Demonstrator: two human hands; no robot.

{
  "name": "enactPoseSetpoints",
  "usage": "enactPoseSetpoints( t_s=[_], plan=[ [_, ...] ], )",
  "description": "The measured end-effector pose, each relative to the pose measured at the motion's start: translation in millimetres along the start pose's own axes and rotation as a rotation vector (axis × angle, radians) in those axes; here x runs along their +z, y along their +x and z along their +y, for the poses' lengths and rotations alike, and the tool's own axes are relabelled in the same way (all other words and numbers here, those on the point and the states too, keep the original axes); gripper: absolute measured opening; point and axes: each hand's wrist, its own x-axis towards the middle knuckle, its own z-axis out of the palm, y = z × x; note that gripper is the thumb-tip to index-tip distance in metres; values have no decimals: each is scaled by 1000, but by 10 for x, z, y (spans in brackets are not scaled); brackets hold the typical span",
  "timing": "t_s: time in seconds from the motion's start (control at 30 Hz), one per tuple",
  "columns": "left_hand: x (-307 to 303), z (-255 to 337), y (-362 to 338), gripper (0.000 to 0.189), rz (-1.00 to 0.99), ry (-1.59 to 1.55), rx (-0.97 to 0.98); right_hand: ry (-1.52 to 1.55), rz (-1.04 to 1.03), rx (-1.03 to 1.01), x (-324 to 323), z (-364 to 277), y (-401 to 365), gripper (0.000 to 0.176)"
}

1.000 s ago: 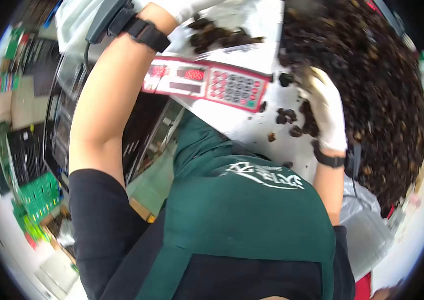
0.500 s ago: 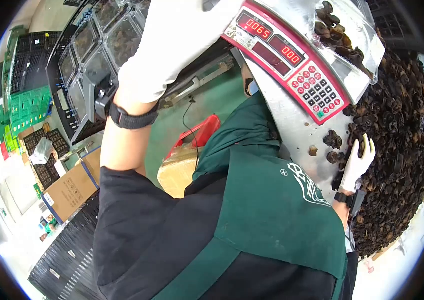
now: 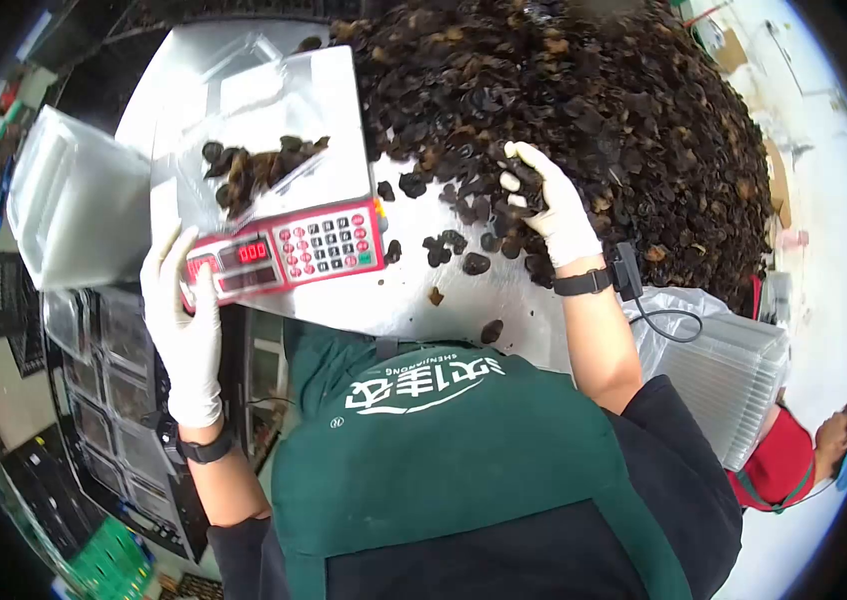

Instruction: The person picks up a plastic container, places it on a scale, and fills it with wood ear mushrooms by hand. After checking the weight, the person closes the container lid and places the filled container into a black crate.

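Observation:
My left hand (image 3: 182, 310), in a white glove, is at the left end of the red-framed digital scale (image 3: 334, 245). Its thumb and fingers are apart, with nothing seen between them, and cover part of the display. On the scale's metal plate lies a clear plastic box (image 3: 209, 190) with some dark wood ear mushrooms (image 3: 244, 180) in it. My right hand (image 3: 559, 215), also gloved, is at the near edge of a big heap of wood ear mushrooms (image 3: 584, 90). Its fingers curl around dark wood ear pieces (image 3: 528, 186).
Loose wood ear pieces (image 3: 477, 263) lie scattered on the metal table (image 3: 404, 305). A stack of clear boxes (image 3: 84, 200) stands left of the scale; more stacked clear trays (image 3: 724, 375) are at right. Filled boxes (image 3: 129, 400) sit in a crate at lower left. Another person (image 3: 794, 445) is at far right.
My view has turned toward the table and heap. My left hand has come down from above the filled boxes to the scale. My right hand has closed around wood ear pieces.

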Motion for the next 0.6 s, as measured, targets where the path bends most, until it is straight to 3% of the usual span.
enactPoseSetpoints(
  t_s=[0.07,0.2,0.23,0.33,0.43,0.5,0.6],
  plan=[
    [133,40,209,39,31,57,106,155,-134,126,-23,-2,32,19],
    [357,81,450,36,-9,34,164,218,-179,128,366,-45,87,19],
    [417,67,452,32,-35,13,150,149,-264,82,495,-76,117,18],
    [570,6,416,18,-61,-30,153,-244,-231,-243,1241,-209,87,20],
    [606,-2,370,19,-81,-58,98,-650,-369,-304,1945,-369,-13,22],
    [588,24,382,18,-95,-9,145,-703,-507,-765,2258,-100,212,27],
    [583,69,403,16,-125,-36,139,-1255,-603,-1165,2415,281,484,38]
  ],
)
